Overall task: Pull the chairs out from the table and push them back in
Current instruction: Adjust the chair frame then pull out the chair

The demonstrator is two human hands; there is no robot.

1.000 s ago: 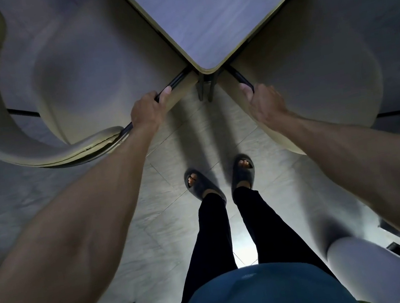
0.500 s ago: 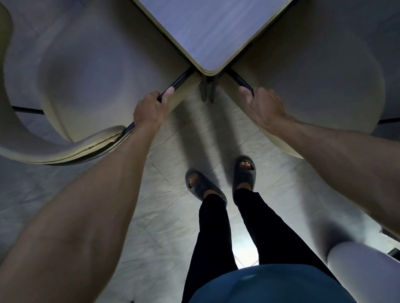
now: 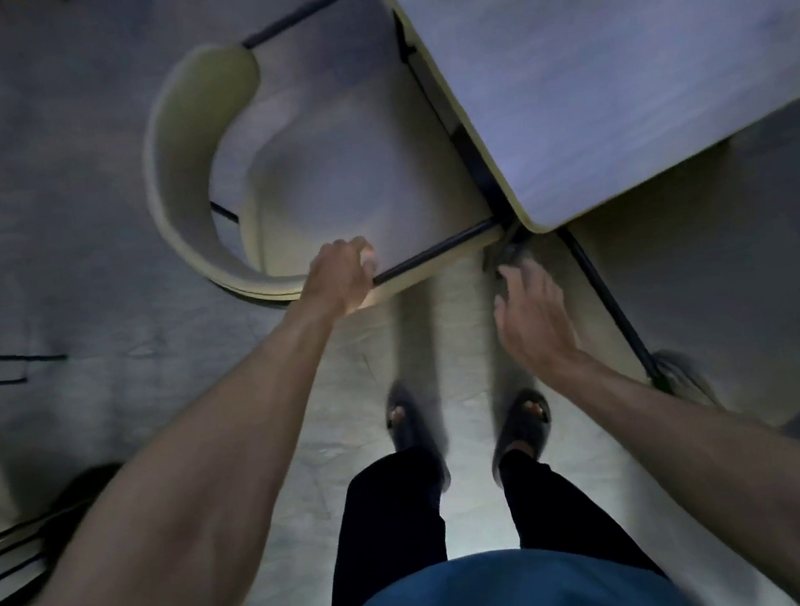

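**Left grip on one chair, right hand free**

Head view: my left hand (image 3: 342, 276) clamps the left chair (image 3: 316, 170) by its armrest beside the surface (image 3: 617, 36) corner. My right hand (image 3: 534, 316) hangs spread, touching nothing, near the right chair (image 3: 726, 275).

Table (image 3: 636, 60) wood-grain laminate, matt; chair (image 3: 348, 175) smooth cream shell w/ black metal rail.
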